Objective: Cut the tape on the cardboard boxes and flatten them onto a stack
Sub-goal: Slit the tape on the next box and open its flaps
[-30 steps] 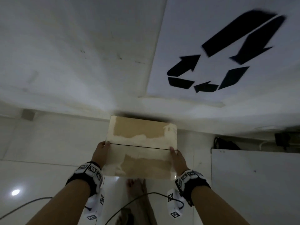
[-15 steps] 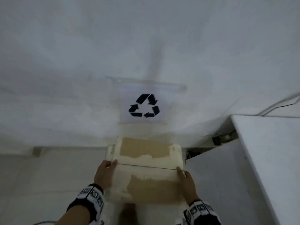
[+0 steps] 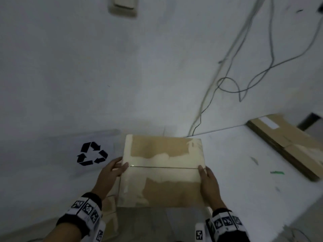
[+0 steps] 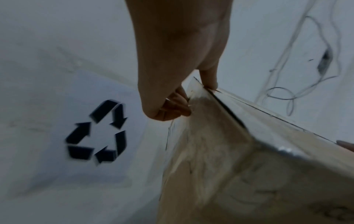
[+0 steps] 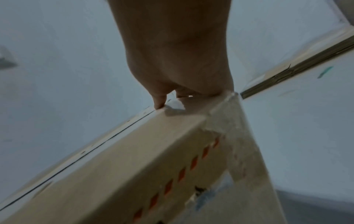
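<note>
A closed cardboard box [image 3: 162, 170] with clear tape over its top seam hangs in the air between both hands, in front of a white wall. My left hand [image 3: 111, 173] grips its left side, thumb on the top face, fingers curled against the side [image 4: 172, 106]. My right hand [image 3: 208, 179] grips the right side, thumb on top by the seam [image 5: 159, 103]. The box [image 5: 134, 174] shows red dashes on its side. A stack of flattened cardboard [image 3: 286, 144] lies on the white table [image 3: 244, 172] at the right.
A recycling symbol sheet [image 3: 91, 153] is stuck to the wall at lower left. Grey cables [image 3: 232, 81] hang down the wall behind the table. A wall switch plate [image 3: 123, 6] is at the top. A green scrap [image 3: 277, 172] lies on the table.
The box has come up and to the right with both hands still gripping it. The view has swung so the table and the flattened stack now show.
</note>
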Demonstrator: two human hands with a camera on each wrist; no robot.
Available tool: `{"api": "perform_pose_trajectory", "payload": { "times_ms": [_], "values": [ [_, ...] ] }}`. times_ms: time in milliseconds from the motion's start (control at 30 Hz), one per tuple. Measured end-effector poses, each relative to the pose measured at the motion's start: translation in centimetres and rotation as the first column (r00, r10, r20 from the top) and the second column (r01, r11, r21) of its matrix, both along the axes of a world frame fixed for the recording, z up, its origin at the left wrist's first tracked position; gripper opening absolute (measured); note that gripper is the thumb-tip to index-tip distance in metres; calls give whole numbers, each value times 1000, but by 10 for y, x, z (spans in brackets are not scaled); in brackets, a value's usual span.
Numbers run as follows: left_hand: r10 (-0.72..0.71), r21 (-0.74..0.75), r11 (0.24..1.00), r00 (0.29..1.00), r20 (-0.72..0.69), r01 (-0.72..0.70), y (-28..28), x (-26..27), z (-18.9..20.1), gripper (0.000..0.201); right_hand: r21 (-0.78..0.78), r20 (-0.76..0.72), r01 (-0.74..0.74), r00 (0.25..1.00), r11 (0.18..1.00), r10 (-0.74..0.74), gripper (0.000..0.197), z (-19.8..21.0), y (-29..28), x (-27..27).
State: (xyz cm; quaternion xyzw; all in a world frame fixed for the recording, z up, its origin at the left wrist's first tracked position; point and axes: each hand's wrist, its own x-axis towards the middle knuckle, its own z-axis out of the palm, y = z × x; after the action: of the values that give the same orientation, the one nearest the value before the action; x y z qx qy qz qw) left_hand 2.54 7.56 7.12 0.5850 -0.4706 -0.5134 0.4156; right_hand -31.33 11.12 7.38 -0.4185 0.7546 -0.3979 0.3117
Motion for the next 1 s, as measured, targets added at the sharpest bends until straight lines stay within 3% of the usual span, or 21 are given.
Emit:
{"api": "perform_pose_trajectory", "payload": {
  "times_ms": [67,167,333,467,533,600,667,767,833,933,1000],
  "values": [
    [-36,-62,997,998,51,39,-13,-38,16,36,39,-59,66,996,997,-64,54,18,1,-42],
    [-67,-128,989,997,50,73,-22,-107,35,34,28,-111,143,984,989,-140,45,44,7,-105],
    [-65,-59,997,989,-135,57,-24,-237,52,41,-141,-34,96,994,985,-102,29,67,20,-217],
    [-73,-17,997,979,-190,71,-27,-323,54,43,-210,242,124,968,970,-71,29,66,24,-292],
    [-98,39,993,952,-290,114,-24,-356,61,41,-207,332,126,942,970,-51,25,70,28,-316],
    [-113,87,983,909,-401,161,-23,-379,61,53,-205,498,136,867,969,-16,24,74,34,-330],
    [-120,119,975,896,-427,187,-26,-395,59,81,-173,651,198,758,965,-39,39,71,38,-346],
    [-52,175,976,917,-395,130,-38,-417,48,103,-91,732,293,668,952,-135,53,62,38,-367],
    [-29,178,979,927,-375,102,-41,-428,49,105,-65,752,309,640,949,-157,50,55,32,-379],
    [-61,171,976,923,-380,135,-54,-440,42,92,-45,766,267,628,963,-138,37,53,24,-395],
    [-39,166,983,978,-205,74,-63,-450,36,77,-69,706,208,701,976,-100,12,47,16,-409]
  ]
}}
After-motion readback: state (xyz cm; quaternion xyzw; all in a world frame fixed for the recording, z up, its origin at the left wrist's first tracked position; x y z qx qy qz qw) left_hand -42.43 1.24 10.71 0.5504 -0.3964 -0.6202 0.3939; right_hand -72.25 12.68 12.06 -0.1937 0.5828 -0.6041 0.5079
